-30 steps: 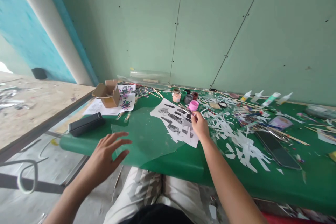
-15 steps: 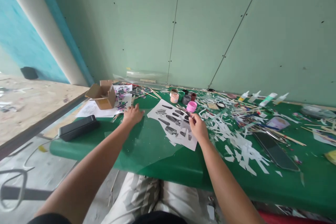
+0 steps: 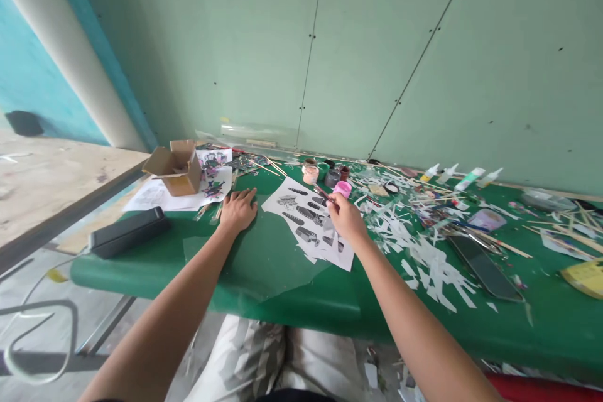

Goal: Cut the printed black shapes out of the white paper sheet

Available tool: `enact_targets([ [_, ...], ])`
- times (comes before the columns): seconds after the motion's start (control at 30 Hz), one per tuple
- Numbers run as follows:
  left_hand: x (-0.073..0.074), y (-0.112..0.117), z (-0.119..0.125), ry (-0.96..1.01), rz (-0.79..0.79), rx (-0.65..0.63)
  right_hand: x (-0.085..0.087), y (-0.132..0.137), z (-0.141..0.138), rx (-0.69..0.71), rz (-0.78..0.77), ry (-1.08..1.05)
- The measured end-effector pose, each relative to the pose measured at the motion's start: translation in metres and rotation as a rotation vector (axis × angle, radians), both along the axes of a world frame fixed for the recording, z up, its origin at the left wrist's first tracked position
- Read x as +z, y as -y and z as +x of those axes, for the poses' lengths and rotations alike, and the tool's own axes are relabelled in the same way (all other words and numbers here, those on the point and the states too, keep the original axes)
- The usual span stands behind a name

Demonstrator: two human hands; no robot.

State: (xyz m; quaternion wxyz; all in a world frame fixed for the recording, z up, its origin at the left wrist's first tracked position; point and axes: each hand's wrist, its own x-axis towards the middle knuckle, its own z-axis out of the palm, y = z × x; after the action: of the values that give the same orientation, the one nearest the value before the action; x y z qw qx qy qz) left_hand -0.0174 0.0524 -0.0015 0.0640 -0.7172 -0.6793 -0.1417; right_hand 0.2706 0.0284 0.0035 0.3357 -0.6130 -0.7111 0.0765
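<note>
left hand spread flat, right hand gripping a slim tool – printed sheet likely light, limp, easily creased – best held by its edges

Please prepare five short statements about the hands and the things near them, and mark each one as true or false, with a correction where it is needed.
1. The left hand lies palm down, to the left of the printed sheet. True.
2. The cardboard box is closed. False: it is open at the top.
3. The right hand holds a slim dark tool. True.
4. The smartphone lies to the left of the white paper strips. False: it lies to the right of them.
5. The pink paint jar is closer to the right hand than to the left hand. True.
</note>
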Motion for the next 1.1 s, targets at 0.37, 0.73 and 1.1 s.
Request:
enact_targets([
  [0.37,-0.001,0.006,-0.003,0.029,0.072,-0.061,0.001,-0.058,-0.091,-0.022,-0.058,0.013],
  [0.73,-0.012,0.0,-0.006,0.099,0.113,-0.046,-0.023,-0.034,-0.101,0.063,0.134,-0.227],
  [1.1,-0.008,0.005,-0.007,0.083,0.251,-0.116,0.02,-0.011,-0.1,-0.068,0.13,0.056],
])
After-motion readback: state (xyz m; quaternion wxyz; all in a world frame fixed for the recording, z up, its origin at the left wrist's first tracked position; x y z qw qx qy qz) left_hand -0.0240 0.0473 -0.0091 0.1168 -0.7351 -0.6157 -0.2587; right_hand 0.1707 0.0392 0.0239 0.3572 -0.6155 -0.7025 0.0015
